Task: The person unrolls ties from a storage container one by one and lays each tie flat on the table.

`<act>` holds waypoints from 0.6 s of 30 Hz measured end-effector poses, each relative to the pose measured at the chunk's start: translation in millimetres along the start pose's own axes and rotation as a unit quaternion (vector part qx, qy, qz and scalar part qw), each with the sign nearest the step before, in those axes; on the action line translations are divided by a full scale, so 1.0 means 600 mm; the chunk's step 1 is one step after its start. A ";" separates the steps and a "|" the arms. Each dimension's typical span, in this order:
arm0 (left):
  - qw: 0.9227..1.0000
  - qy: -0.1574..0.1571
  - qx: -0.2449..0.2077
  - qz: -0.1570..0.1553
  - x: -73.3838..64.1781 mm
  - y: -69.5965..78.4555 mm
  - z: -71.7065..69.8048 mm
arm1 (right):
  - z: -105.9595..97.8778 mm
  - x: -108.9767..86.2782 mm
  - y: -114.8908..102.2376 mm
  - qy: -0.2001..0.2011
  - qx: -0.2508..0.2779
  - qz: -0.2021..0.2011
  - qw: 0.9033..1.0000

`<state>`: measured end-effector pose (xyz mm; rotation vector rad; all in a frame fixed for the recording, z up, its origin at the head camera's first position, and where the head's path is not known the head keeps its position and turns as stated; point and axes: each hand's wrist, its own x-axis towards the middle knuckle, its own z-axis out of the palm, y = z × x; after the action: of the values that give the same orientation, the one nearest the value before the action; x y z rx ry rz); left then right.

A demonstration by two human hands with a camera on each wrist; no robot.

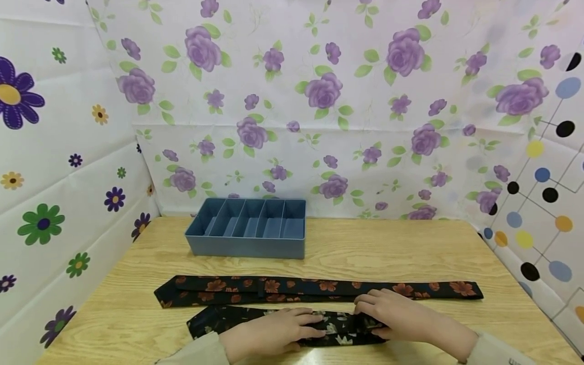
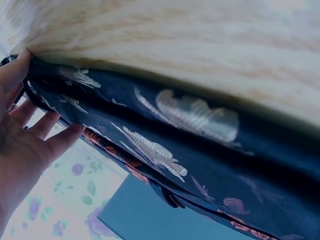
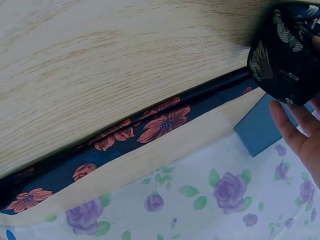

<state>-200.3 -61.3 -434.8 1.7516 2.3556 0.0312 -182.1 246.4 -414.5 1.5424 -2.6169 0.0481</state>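
Observation:
A black necktie with pale flowers (image 1: 344,340) lies near the front of the table, its wide pointed end at left. My left hand (image 1: 280,332) rests across its middle, fingers extended; in the left wrist view the fingertips (image 2: 75,130) touch the cloth. At the tie's right part, my right hand (image 1: 401,317) grips a folded-over portion. The right wrist view shows this rounded fold (image 3: 280,60) raised, partly hidden by the fingers. Just behind lies a second dark necktie with orange-red flowers (image 1: 328,287), stretched lengthwise; neither hand visibly holds it.
A blue-grey box (image 1: 246,247) with several narrow compartments stands at the back left of the wooden table (image 1: 388,248). Behind it hangs a purple-rose cloth (image 1: 283,167). Patterned cloths also border the left and right sides.

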 end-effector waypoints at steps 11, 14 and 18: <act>1.000 0.009 -0.006 -0.003 -0.018 -0.008 0.005 | -0.003 0.000 -0.003 0.015 -0.004 -0.012 1.000; 1.000 0.010 -0.015 -0.002 -0.024 -0.011 0.005 | -0.004 0.001 -0.004 0.015 -0.009 -0.017 1.000; 1.000 0.009 -0.026 -0.003 -0.033 -0.014 0.006 | -0.005 0.004 -0.007 0.011 -0.015 -0.020 1.000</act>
<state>-202.3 -82.9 -436.8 1.7277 2.3507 0.1077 -179.4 242.4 -411.6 1.5736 -2.5568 0.0228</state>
